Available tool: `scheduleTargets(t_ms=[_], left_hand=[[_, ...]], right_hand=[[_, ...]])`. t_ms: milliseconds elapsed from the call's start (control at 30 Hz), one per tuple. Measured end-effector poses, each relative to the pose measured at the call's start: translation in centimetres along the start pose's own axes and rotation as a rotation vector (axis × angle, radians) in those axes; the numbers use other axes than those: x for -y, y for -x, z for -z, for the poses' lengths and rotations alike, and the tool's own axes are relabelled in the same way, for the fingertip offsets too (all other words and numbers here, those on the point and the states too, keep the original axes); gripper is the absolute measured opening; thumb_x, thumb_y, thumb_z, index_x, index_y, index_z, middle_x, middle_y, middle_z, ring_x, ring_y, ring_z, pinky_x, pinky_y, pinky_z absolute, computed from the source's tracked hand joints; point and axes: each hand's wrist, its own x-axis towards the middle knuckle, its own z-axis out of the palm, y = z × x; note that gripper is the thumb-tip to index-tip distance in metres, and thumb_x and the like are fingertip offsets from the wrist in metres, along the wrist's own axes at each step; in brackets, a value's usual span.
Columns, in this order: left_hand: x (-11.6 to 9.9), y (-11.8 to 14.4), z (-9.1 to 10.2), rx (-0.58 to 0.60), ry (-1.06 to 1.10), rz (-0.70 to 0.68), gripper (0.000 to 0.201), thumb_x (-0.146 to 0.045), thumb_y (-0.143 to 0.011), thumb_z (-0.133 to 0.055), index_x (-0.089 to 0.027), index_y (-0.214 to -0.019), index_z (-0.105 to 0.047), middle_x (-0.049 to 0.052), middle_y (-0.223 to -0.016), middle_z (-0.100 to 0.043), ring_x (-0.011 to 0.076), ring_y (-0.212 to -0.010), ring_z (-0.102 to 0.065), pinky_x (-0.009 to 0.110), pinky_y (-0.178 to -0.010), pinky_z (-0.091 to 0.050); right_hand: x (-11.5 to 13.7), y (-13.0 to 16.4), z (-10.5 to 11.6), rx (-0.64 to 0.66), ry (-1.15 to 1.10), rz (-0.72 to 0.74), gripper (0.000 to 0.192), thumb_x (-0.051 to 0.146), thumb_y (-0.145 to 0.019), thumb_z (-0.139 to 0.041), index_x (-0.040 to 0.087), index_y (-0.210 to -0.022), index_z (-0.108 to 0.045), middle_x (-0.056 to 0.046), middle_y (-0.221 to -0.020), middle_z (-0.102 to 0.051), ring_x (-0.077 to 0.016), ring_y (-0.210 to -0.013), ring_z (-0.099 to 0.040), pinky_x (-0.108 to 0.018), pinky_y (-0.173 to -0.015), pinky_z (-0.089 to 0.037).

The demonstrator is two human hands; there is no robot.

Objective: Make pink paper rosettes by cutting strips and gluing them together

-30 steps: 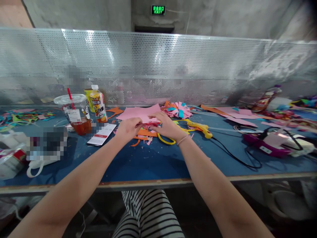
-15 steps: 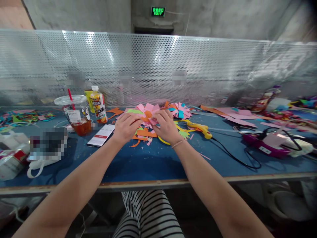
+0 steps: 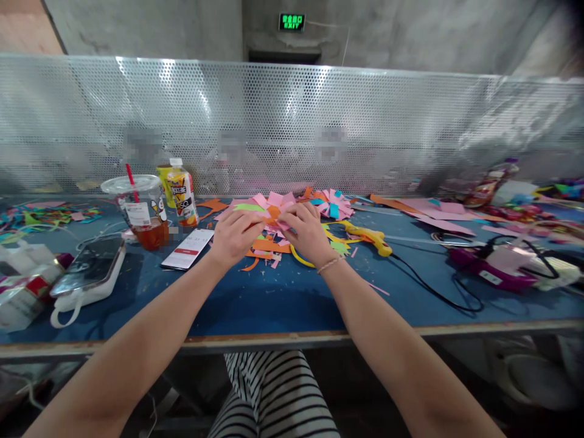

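A pink paper flower (image 3: 276,201) with an orange piece at its middle and a green strip lies between my hands. My left hand (image 3: 235,234) is at its left side with the fingers curled over the paper. From the right, my right hand (image 3: 305,228) pinches its near edge; the fingertips are partly hidden. Orange and pink paper scraps (image 3: 269,246) lie just below it on the table. Behind my right hand is another pink paper flower (image 3: 335,205) with blue and orange pieces. A yellow glue gun (image 3: 371,236) rests to the right.
A phone (image 3: 188,248), a drink cup (image 3: 145,219) and a bottle (image 3: 182,194) stand left of my hands on the blue table (image 3: 274,310). A power bank (image 3: 91,274) lies farther left. Pink paper sheets (image 3: 440,216) and a purple case (image 3: 488,271) are at right. A perforated metal screen (image 3: 283,121) rises behind.
Both hands keep their hold on the paper flower with barely any movement. The fingers of my left hand have shifted slightly, and more of the green strip shows.
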Motion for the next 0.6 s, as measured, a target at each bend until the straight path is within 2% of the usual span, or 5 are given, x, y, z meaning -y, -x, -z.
scheduleTargets(t_ms=[133, 367, 600], left_hand=[[-0.01, 0.01, -0.04, -0.012, -0.031, -0.020, 0.016, -0.015, -0.083, -0.049, -0.023, -0.083, -0.064, 0.002, -0.084, -0.066, 0.0136, -0.085, -0.060, 0.028, -0.078, -0.046], [-0.03, -0.13, -0.02, -0.044, -0.001, -0.042, 0.016, -0.014, -0.082, -0.050, -0.023, -0.084, -0.064, 0.002, -0.086, -0.067, 0.0135, -0.086, -0.060, 0.028, -0.078, -0.046], [-0.02, -0.02, -0.11, -0.017, -0.037, -0.037, 0.017, -0.017, -0.084, -0.049, -0.023, -0.085, -0.064, 0.002, -0.086, -0.067, 0.0136, -0.086, -0.061, 0.029, -0.077, -0.047]], right_hand=[[-0.05, -0.06, -0.06, -0.024, -0.006, 0.003, 0.013, 0.021, -0.082, -0.051, 0.023, -0.092, -0.058, -0.005, -0.092, -0.055, -0.0202, -0.089, -0.043, -0.035, -0.077, -0.034], [0.24, -0.12, -0.07, 0.011, -0.016, -0.034, 0.015, 0.017, -0.078, -0.053, 0.023, -0.090, -0.058, -0.005, -0.093, -0.056, -0.0209, -0.091, -0.043, -0.035, -0.077, -0.032], [0.27, -0.12, -0.04, 0.021, -0.035, -0.045, 0.018, 0.017, -0.078, -0.052, 0.024, -0.092, -0.059, -0.005, -0.093, -0.055, -0.0209, -0.091, -0.043, -0.035, -0.078, -0.031]])
